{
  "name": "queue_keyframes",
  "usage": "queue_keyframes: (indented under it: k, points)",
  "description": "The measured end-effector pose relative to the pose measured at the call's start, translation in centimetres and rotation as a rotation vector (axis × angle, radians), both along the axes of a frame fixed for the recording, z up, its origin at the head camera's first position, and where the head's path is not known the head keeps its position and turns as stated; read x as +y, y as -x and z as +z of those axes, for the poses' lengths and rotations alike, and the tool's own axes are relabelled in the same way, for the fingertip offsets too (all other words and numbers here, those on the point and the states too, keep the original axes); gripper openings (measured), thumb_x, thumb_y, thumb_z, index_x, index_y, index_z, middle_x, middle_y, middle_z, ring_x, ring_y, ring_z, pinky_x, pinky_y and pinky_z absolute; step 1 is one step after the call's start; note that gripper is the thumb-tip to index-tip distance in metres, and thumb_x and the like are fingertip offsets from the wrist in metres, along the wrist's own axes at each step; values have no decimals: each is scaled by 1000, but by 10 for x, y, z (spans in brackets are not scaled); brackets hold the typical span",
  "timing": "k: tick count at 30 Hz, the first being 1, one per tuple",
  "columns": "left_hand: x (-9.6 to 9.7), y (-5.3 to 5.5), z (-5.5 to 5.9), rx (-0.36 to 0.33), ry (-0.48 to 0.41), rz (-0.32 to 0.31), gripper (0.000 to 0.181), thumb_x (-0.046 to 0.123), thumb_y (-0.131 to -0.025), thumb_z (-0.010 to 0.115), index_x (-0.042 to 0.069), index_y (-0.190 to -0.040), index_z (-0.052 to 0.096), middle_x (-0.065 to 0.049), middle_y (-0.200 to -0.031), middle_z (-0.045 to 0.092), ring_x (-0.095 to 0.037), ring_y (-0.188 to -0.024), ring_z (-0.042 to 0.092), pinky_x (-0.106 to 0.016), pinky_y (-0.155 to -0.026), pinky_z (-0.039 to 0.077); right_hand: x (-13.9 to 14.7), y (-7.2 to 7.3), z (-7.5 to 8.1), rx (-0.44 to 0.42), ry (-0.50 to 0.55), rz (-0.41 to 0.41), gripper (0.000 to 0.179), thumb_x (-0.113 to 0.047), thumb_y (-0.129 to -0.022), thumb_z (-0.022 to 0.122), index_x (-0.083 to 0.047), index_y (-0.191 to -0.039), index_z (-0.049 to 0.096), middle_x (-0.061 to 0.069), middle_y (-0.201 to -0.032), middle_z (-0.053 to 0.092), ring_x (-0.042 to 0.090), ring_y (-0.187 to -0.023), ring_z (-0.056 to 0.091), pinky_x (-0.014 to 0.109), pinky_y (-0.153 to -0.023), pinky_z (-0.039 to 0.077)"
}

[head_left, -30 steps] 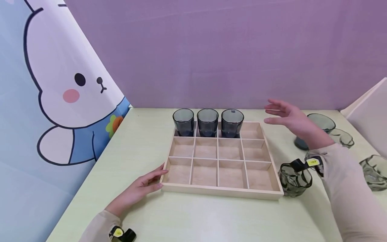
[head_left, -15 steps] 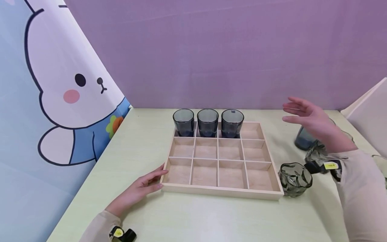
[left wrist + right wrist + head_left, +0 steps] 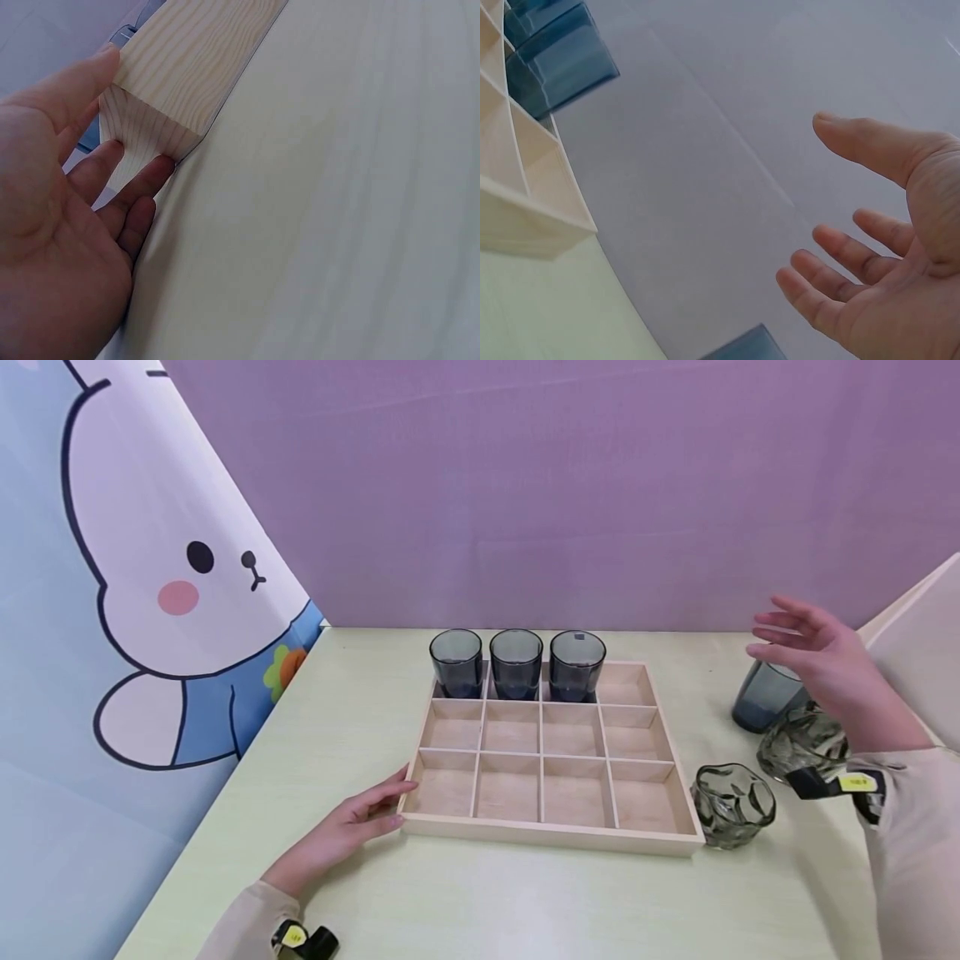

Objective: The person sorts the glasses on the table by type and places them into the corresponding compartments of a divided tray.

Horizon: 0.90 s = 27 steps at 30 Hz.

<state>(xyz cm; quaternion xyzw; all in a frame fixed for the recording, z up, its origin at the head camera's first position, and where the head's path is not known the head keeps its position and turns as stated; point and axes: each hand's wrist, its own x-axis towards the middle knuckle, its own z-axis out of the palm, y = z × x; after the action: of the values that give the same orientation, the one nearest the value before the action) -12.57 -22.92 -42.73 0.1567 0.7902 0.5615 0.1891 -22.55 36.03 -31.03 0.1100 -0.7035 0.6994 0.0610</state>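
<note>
A wooden tray (image 3: 551, 836) divided into square compartments lies mid-table. Three dark blue-grey glasses stand upright in its back row, the left one (image 3: 456, 672), the middle one (image 3: 515, 672) and the right one (image 3: 576, 672); the back right compartment holds none. My left hand (image 3: 345, 831) touches the tray's front left corner, thumb (image 3: 90, 79) and fingertips resting against the wood. Held in the air at the right, my right hand (image 3: 832, 672) has its fingers spread and holds nothing. It overlaps another blue-grey glass (image 3: 753, 697) in the head view.
A wavy greenish glass (image 3: 731, 810) stands close by the tray's front right side. More wavy glass (image 3: 798, 743) sits behind it, partly hidden by the right wrist. A purple backdrop (image 3: 525, 493) rises behind the table, and a cartoon-printed cloth (image 3: 172, 710) hangs at the left.
My right hand has moved right, away from the back right of the tray, over the glasses at the right. The left hand, tray and its three glasses have stayed put.
</note>
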Motion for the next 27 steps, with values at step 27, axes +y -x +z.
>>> queue_keyframes:
  k: [27]
  points:
    - [0,2,-3,19,-23,-2,49,18,-100,62,7,-146,49,-14,-164,15,-40,-147,17,-10,-102,27,33,-14,-20,-131,-314,-475,82,-8,-90,74,-23,-156,29,-26,-114,46,0,-132,36,4,-87,34]
